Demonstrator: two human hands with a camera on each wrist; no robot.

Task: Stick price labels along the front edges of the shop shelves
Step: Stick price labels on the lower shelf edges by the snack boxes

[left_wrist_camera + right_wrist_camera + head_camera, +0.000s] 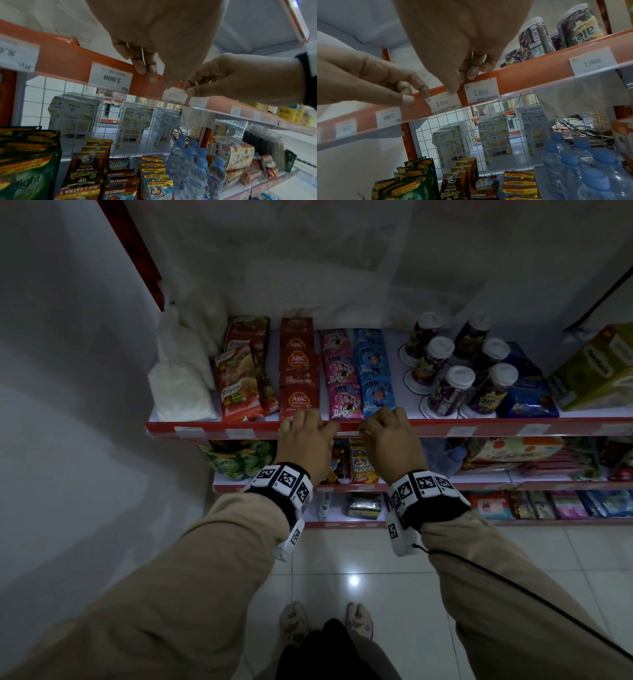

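A small white price label [174,96] marked 1.500 lies against the orange front strip [68,56] of the upper shelf. My right hand [187,88] pinches its right end between thumb and forefinger. My left hand [416,96] has curled fingers on the strip; its index tip touches the label's [444,103] left corner, the thumb close beside. In the head view, both hands [305,433] [385,433] sit side by side at the shelf edge [479,428], the label [346,434] between them. A second 1.500 label [482,90] sits fixed just to the right.
Sachets [298,371] and lidded cups [452,385] stand on the shelf above the strip. Other labels [110,78] line the strip. Below are water bottles [583,162] and biscuit packs [154,175]. A white wall [68,405] closes the left side; tiled floor [359,577] lies underfoot.
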